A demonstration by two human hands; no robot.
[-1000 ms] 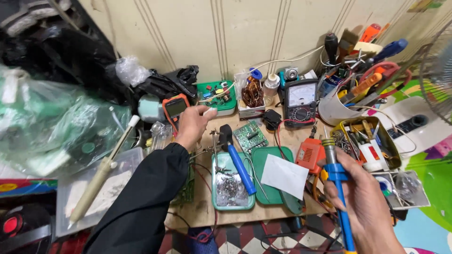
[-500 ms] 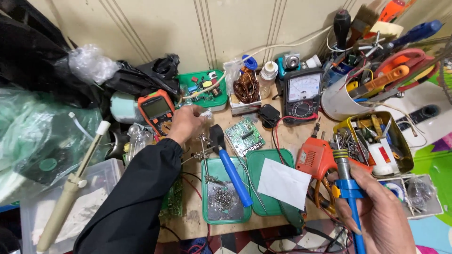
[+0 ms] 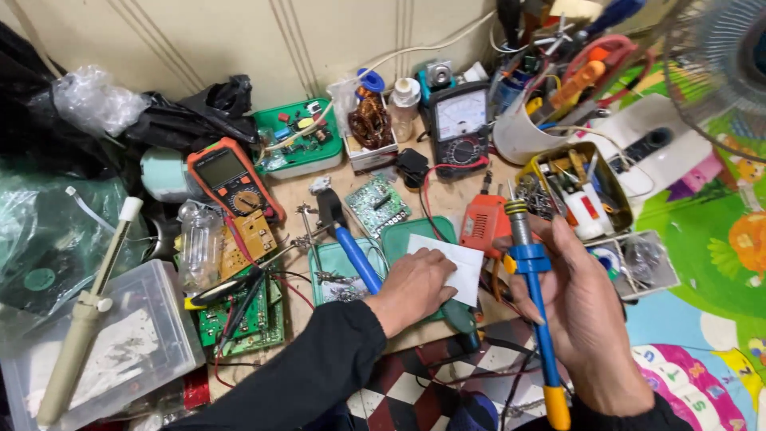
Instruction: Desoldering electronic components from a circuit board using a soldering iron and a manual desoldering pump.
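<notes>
Since the earlier frames the left hand (image 3: 416,287) had drawn back from the orange multimeter (image 3: 233,179) and come down at the centre of the frame onto a white sheet of paper (image 3: 448,268); its fingers lay flat and curled a little on the paper's left edge, gripping nothing that could be seen.

At the far left a cream desoldering pump (image 3: 84,327) lay across a clear plastic box (image 3: 136,343); right of it sat a green circuit board (image 3: 243,315) tangled in red and black leads; above that the orange multimeter rested near a green tray (image 3: 307,156) of small parts. A blue-handled tool (image 3: 355,257) lay slanted over a teal tray (image 3: 335,275), just left of the hand; the paper covered part of a second teal tray (image 3: 415,233). Behind these stood a small green board (image 3: 377,206) and a black analogue meter (image 3: 460,128).

Right of centre the right hand (image 3: 586,307) was closed around a soldering iron (image 3: 533,295) with a blue grip, held nearly upright, tip up, its handle running down to the lower edge; an orange tool (image 3: 485,223) lay just behind it, and the iron crossed in front of it. Further right a yellow tin (image 3: 614,187) of oddments stood crowded.
</notes>
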